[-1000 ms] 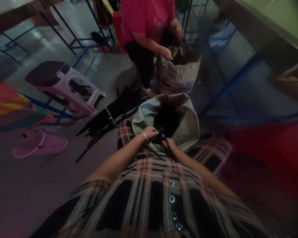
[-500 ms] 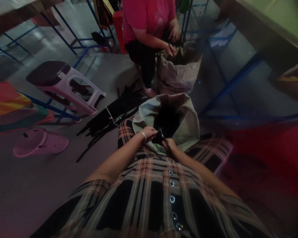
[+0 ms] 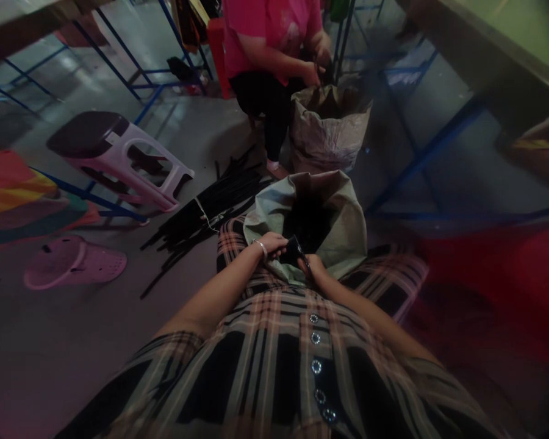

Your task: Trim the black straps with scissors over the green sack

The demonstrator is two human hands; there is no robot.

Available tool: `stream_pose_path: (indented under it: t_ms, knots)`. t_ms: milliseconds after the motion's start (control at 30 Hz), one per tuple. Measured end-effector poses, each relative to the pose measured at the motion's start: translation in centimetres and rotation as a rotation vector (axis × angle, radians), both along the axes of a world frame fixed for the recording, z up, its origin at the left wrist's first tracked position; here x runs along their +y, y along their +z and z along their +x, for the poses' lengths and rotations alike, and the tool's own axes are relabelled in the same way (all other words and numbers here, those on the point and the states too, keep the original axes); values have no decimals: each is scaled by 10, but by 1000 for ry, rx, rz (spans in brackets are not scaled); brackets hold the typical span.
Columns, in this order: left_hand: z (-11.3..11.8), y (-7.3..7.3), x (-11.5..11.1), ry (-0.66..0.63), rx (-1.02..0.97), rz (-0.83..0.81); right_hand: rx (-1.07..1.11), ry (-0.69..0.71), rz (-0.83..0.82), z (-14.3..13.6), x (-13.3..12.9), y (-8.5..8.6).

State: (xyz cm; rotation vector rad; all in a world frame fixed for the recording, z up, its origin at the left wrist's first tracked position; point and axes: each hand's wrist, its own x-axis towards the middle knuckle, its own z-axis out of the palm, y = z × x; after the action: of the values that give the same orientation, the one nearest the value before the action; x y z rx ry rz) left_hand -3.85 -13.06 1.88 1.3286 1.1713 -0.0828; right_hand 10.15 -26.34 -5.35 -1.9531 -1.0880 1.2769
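My left hand (image 3: 273, 242), with a bracelet at its wrist, is closed on a small black piece (image 3: 291, 246) over the near rim of a pale sack (image 3: 350, 235). Dark-handled scissors (image 3: 304, 260) are gripped in my right hand (image 3: 315, 268). Their blades point up and left, right beside the black piece; in the dimness I cannot tell whether they touch it. Inside the sack, which stands open between my knees, lies a heap of black material (image 3: 310, 213) too dark to make out singly.
Opposite me, a person in a pink shirt (image 3: 269, 36) works over another sack (image 3: 329, 137). Long black strips (image 3: 196, 213), tied in a bundle, lie on the floor to the left. Beyond are a stool (image 3: 119, 152), a pink basket (image 3: 77, 262) and blue table legs (image 3: 430, 152).
The scissor blades look closer together now, and my hands have barely shifted. Across from me, the other person's hands have come together above their sack.
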Motion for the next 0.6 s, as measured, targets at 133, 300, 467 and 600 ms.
stream_pose_path:
  t_ms: [133,300,467,600]
  knots:
    - [-1,5,0,55,-5,16,-23,-21,20,2,0,-1]
    - [6,6,-3,77,-10,56,-5,173,103,3,0,-1]
    - [15,-5,-9,-41,72,161,-41,241,111,4,2,-3]
    - [17,-11,-11,-154,113,258,-89,276,119,5,2,0]
